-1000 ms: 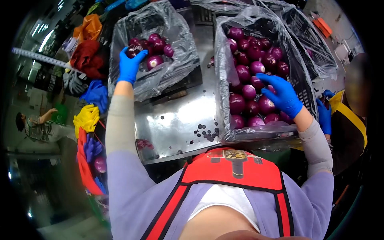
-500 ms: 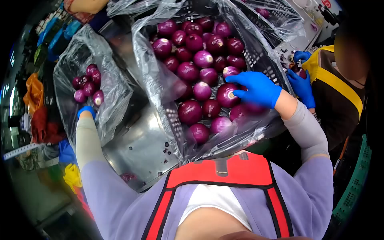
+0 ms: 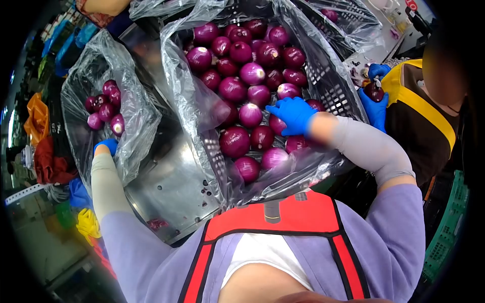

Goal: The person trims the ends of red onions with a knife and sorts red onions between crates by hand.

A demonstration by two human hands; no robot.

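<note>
My right hand is over red onions in the large lined crate. Its gloved fingers are bent round a red onion, which the glove partly covers. Loose red onions fill the clear plastic liner around it. At the near edge of a smaller clear plastic bag on the left is my left hand, also in a blue glove. Its fingers are mostly hidden, so I cannot tell whether it grips anything. Several red onions lie inside that bag, just beyond the hand.
A metal tray with onion scraps lies between bag and crate. To the right, a co-worker's blue-gloved hands hold a red onion. Another lined crate stands at the back right. A green crate is low on the right.
My right hand has shifted left and its fingers have come down over the onion. My left hand has drawn back slightly from the onions in the small bag. The view has shifted a little.
</note>
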